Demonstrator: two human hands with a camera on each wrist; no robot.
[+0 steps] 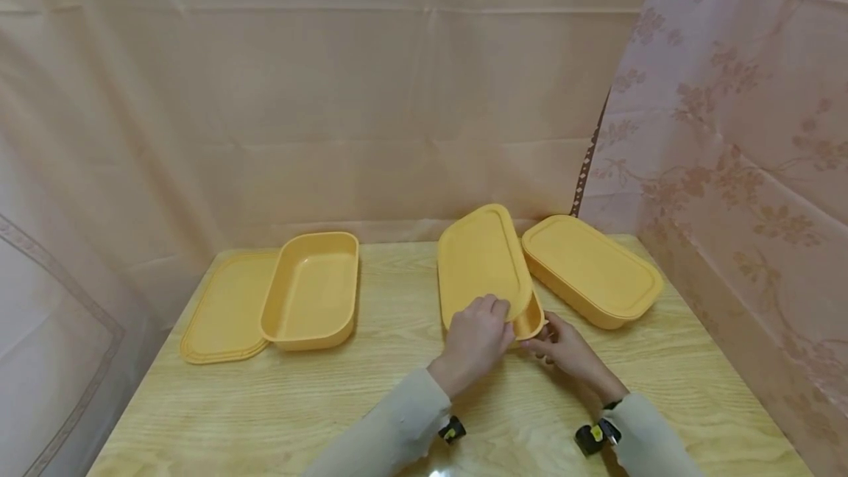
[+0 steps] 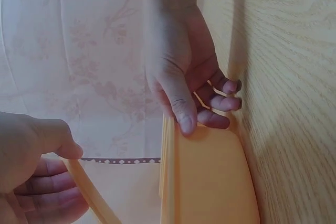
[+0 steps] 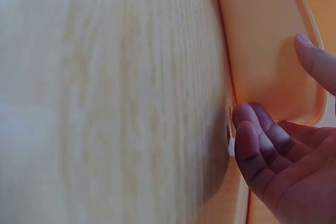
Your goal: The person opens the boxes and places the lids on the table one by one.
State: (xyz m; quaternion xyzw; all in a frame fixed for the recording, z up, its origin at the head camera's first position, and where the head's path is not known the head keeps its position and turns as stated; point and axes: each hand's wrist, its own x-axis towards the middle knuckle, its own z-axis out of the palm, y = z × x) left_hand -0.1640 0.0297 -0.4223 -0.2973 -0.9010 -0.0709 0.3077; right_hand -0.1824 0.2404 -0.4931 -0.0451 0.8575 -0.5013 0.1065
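My left hand pinches the near edge of a yellow plastic lid, thumb on one face and fingers on the other. In the head view the lid is tilted, its near end raised over an open yellow food container. Part of the container's inside shows at the near right corner; the lid hides the rest. At that corner my right hand grips the container. Its thumb lies against the wall in the right wrist view, and the other fingers bend round the corner.
Close on the right stands a similar yellow container with its lid on. An open yellow container stands at the left, overlapping flat yellow lids. Curtains hang behind and beside the wooden table.
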